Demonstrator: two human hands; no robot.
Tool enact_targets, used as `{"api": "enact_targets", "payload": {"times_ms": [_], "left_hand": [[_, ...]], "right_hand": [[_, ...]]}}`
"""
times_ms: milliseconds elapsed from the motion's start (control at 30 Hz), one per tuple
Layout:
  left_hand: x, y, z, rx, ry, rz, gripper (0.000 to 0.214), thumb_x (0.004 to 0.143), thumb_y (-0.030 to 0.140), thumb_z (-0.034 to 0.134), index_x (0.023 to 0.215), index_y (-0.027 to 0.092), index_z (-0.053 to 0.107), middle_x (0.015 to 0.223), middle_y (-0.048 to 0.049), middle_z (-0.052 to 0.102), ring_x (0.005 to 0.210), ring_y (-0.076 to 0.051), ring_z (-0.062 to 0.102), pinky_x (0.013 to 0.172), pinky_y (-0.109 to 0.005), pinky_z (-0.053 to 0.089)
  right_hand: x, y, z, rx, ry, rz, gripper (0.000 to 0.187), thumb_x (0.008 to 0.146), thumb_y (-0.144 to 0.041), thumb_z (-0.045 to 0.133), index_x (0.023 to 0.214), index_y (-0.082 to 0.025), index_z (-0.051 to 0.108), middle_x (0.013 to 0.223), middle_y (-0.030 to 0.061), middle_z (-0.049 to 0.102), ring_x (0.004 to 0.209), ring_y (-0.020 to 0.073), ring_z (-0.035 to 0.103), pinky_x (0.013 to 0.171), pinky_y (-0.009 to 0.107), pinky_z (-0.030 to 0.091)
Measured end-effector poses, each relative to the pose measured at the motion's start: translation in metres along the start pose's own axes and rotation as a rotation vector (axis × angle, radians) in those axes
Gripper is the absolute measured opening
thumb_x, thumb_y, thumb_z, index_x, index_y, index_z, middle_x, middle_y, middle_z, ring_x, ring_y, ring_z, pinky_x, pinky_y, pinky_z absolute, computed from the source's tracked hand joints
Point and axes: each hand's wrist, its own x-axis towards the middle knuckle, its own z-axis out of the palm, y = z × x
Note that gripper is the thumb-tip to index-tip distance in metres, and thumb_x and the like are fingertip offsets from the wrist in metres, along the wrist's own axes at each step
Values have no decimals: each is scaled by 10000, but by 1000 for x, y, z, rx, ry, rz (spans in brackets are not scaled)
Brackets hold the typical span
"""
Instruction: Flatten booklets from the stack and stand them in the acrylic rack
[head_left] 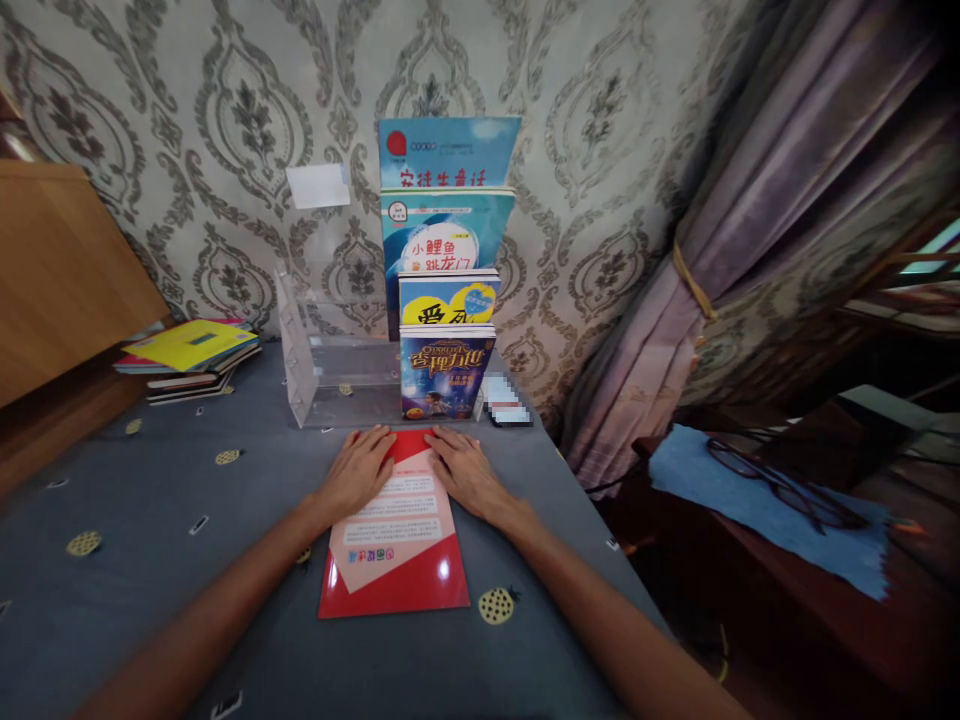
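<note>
A glossy red book (442, 580) with a pale pink text panel lies flat on the table, its print upside down to me. On its far left part rests my left hand (360, 468), palm down with fingers stretched out. My right hand (466, 470) lies flat over the far right part of the same book. Just beyond my fingertips stands a clear tiered book stand (352, 405). Its right side holds several books in steps, with a dark blue book (442, 375) at the front and a light blue book (450, 150) at the back.
A stack of books (199, 345) with a yellow one on top lies at the left, near a wooden panel (67, 280). A phone (508, 400) is right of the stand. Glasses (787, 480) rest on a blue cloth (690, 470) past the table's right edge.
</note>
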Motion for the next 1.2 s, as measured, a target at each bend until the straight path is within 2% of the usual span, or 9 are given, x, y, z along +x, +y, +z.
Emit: {"api": "enact_targets", "payload": {"times_ms": [233, 467, 633, 767, 900, 1067, 1200], "left_hand": [[8, 9, -1, 18, 3, 31, 393, 977, 244, 420, 1339, 163, 551, 1450, -144, 544, 1377, -279, 457, 1131, -517, 361], [11, 13, -7, 2, 43, 92, 356, 973, 244, 423, 1284, 176, 582, 1243, -125, 610, 1133, -272, 556, 1007, -467, 462], [10, 7, -6, -39, 37, 106, 372, 992, 284, 401, 1306, 196, 578, 1250, -118, 608, 1137, -273, 552, 1023, -481, 453], [11, -4, -6, -62, 14, 131, 382, 1000, 311, 397, 1310, 199, 589, 1317, -106, 616, 1195, -262, 560, 1096, -481, 415], [13, -11, -9, -97, -22, 134, 383, 1010, 309, 373, 1292, 189, 604, 1350, -98, 622, 1233, -242, 568, 1140, -462, 384], [16, -1, -12, -60, -3, 133, 362, 999, 289, 381, 1254, 197, 621, 1271, -111, 653, 1164, -257, 596, 1090, -470, 425], [20, 10, -12, -20, -24, 126, 360, 986, 260, 394, 1267, 189, 609, 1279, -117, 643, 1155, -270, 587, 1030, -470, 461]], "right_hand": [[1, 5, 0, 54, 38, -11, 421, 981, -201, 425, 1359, -117, 592, 1462, 178, 537, 1365, 253, 484, 1113, 453, 394], [0, 7, 0, 41, 44, -16, 423, 988, -220, 422, 1367, -135, 592, 1466, 167, 537, 1354, 251, 498, 1112, 440, 403], [0, 9, 1, 53, 44, -19, 431, 985, -224, 425, 1381, -159, 581, 1474, 153, 533, 1359, 249, 494, 1108, 448, 403], [-1, 10, 1, 83, 48, -26, 428, 980, -231, 433, 1374, -172, 589, 1473, 147, 535, 1357, 244, 496, 1104, 444, 406], [0, 13, 1, 137, 77, 22, 411, 960, -199, 437, 1321, -153, 627, 1418, 144, 588, 1324, 247, 528, 1096, 436, 418], [3, 20, 3, 209, 115, 79, 459, 913, -106, 423, 1324, -169, 618, 1369, 112, 633, 1281, 234, 566, 1096, 414, 431], [3, 23, 3, 220, 107, 84, 525, 900, -77, 413, 1397, -184, 544, 1384, 98, 621, 1297, 220, 553, 1102, 401, 431]]}}
